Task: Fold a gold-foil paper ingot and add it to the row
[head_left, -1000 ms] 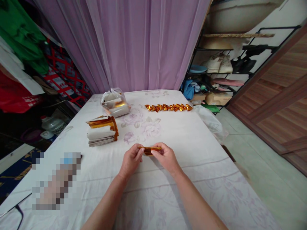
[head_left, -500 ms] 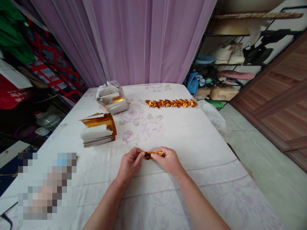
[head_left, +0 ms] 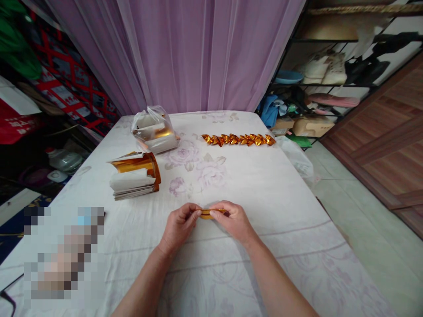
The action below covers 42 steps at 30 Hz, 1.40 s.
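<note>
A small folded piece of gold foil paper spans the gap between my hands, low over the near half of the table. My left hand pinches its left end between thumb and fingers. At the other end, my right hand pinches it the same way, thumb on the near face. Part of the foil is hidden behind the fingertips. To the left lies a stack of gold-and-white foil paper sheets, bent over on itself. Farther back, a row of folded gold foil pieces lies across the table.
A clear plastic bag with more foil paper sits at the back left of the cloth-covered table. Purple curtains hang behind. A shoe rack stands at the right, and a blurred-out patch covers the near left.
The foil between my hands now looks flatter and smoother, pressed into a narrow band. Both hands keep their pinch in nearly the same place, and the view has shifted slightly.
</note>
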Available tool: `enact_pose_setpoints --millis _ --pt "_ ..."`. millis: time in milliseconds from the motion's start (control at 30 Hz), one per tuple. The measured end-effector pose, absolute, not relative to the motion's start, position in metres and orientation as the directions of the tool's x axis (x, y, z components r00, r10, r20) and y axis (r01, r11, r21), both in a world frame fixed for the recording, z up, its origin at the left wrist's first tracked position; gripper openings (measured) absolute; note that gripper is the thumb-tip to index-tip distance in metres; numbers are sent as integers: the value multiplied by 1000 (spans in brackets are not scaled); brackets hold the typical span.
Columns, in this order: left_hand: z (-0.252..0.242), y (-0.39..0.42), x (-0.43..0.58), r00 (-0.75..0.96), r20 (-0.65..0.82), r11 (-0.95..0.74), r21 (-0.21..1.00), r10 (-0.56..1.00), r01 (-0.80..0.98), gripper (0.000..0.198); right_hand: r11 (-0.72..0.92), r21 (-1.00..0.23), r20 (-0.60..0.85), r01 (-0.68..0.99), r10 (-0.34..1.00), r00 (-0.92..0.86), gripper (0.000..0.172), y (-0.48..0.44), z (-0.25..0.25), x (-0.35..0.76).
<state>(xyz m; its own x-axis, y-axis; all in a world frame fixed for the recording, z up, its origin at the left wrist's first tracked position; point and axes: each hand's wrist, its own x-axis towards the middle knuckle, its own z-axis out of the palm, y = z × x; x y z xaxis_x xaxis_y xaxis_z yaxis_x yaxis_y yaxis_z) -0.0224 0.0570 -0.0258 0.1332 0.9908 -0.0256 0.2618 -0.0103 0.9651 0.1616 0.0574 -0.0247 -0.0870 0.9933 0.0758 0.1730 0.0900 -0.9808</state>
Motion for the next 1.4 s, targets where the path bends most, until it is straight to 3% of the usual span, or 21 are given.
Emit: enact_pose_setpoints --millis 200,700,867,1033,1400 --pt "-23 56 -22 125 -66 23 948 990 318 26 35 -973 21 226 998 -62 16 57 -26 165" --pt "-15 60 -23 57 -227 217 965 972 145 38 50 -953 13 299 992 -123 32 60 -24 176" --pt "-18 58 -23 99 -167 147 971 981 187 33 79 -959 39 273 988 -149 27 59 -21 173" --pt "-21 54 -23 175 -102 57 968 979 245 27 203 -895 127 398 970 -209 11 57 -14 163" --pt "-17 55 -23 117 -58 35 981 991 191 27 81 -897 10 434 987 -163 16 61 -11 179"
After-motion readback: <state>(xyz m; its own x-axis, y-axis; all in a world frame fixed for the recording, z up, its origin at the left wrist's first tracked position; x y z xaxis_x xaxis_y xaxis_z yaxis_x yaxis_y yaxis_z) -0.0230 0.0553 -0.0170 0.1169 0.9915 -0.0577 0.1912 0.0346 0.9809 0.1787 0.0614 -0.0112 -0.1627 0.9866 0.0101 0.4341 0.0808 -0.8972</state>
